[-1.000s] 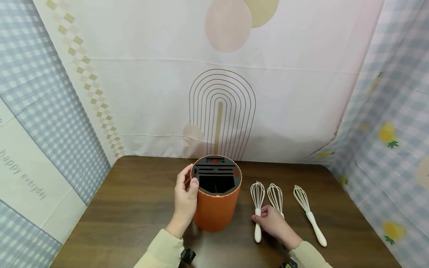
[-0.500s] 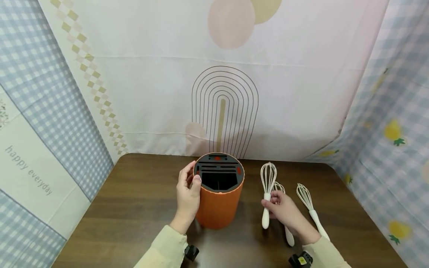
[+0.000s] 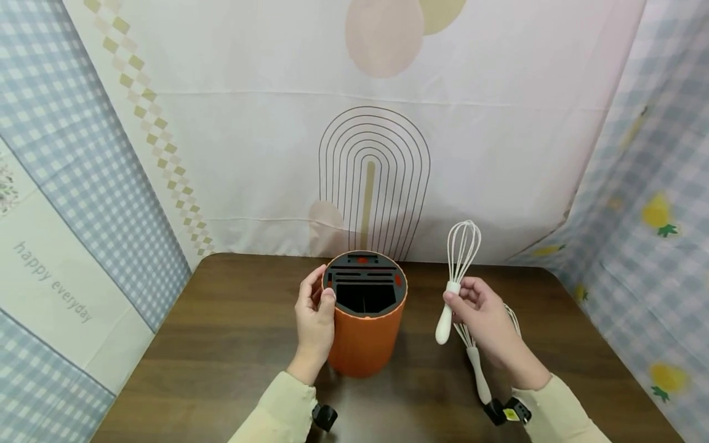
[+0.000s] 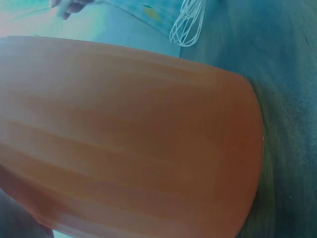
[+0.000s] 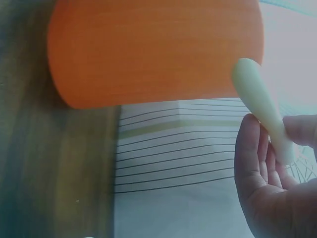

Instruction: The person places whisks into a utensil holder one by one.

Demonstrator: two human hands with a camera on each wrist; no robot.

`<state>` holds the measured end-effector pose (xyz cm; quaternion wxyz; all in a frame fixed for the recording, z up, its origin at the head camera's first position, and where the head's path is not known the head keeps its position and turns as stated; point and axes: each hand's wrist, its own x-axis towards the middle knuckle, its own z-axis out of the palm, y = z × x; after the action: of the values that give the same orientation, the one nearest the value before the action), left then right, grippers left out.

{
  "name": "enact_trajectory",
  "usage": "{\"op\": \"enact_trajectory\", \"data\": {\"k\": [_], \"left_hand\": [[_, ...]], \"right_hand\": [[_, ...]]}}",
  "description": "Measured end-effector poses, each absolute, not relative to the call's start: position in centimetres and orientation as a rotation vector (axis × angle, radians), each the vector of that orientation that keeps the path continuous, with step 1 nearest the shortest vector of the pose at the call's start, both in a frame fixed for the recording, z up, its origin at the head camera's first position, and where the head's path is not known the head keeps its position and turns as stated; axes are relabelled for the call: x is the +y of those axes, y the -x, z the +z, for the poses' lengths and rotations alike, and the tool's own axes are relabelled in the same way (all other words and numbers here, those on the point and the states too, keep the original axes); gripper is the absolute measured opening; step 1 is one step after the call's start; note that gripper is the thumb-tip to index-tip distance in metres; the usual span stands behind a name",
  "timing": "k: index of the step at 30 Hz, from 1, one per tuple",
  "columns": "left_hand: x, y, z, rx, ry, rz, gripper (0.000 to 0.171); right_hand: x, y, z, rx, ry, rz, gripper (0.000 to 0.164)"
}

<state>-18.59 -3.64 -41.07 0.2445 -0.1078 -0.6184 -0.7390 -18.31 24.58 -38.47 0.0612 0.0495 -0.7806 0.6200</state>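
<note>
An orange round utensil holder (image 3: 362,344) stands upright on the table, its dark grey top cut with slots and one larger opening. My left hand (image 3: 314,326) grips its left side, thumb at the rim. To the right of the holder, my right hand (image 3: 490,323) pinches a white whisk (image 3: 445,321) near the top of its handle, wires pointing up. In the right wrist view the whisk handle (image 5: 257,96) lies between thumb and fingers. Beneath the right hand lies a second whisk (image 3: 479,375), partly covered. Only some wires of a third whisk (image 3: 514,321) show past the wrist.
The brown wooden table (image 3: 232,369) ends at a pale patterned cloth (image 3: 266,172) hung behind it. Blue checked cloth (image 3: 620,246) hangs along the right side, with more on the left.
The right hand has lifted the whisk off the table and raised it up and to the right. The left hand stays on the utensil holder.
</note>
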Motion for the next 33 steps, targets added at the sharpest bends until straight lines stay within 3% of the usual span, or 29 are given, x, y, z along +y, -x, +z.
{"op": "enact_trajectory", "data": {"k": [17, 33], "left_hand": [[-3.5, 18.7, -41.0, -1.677, 0.269, -2.007, 0.042], [-3.4, 18.8, -41.1, -1.629, 0.293, -2.015, 0.042]], "right_hand": [[21.5, 19.0, -34.9, -2.039, -0.258, 1.989, 0.033], [17.4, 19.9, -34.7, -1.878, -0.352, 2.114, 0.039]]}}
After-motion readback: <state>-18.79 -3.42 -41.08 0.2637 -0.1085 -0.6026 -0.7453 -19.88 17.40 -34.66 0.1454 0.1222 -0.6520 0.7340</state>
